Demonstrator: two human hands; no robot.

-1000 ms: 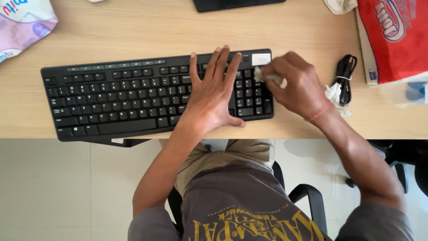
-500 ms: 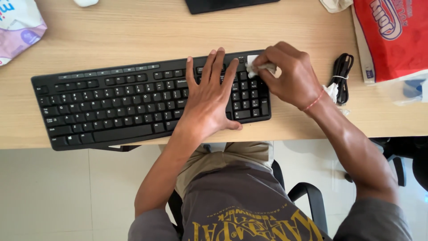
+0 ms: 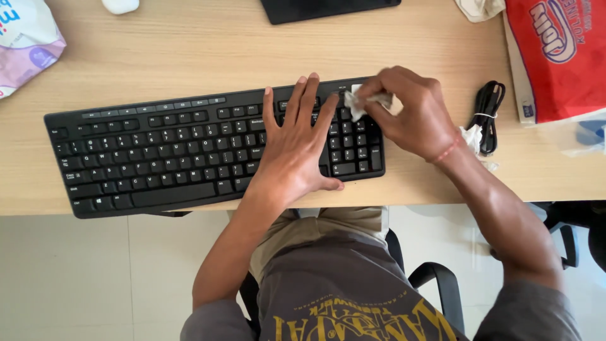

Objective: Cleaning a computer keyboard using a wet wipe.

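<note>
Left hand [image 3: 297,155] lies flat, fingers spread, pinning the keyboard [image 3: 189,151]. Right hand [image 3: 410,113] pinches a tissue [image 3: 361,101] at the keyboard's top right corner; hard rubbing could shred it between keys.

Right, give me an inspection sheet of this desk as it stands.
Surface: light wooden desk, front edge toward the person.
Job's things: black keyboard; crumpled white tissue pressed at the top of its number pad.
Clutter: red packet far right, pale pouch far left, white mouse, crumpled scrap.
Hands: left hand flat on the keys; right hand pinching the tissue.
Cables: coiled black cable, tied.
Surroundings: tiled floor, black chair.
</note>
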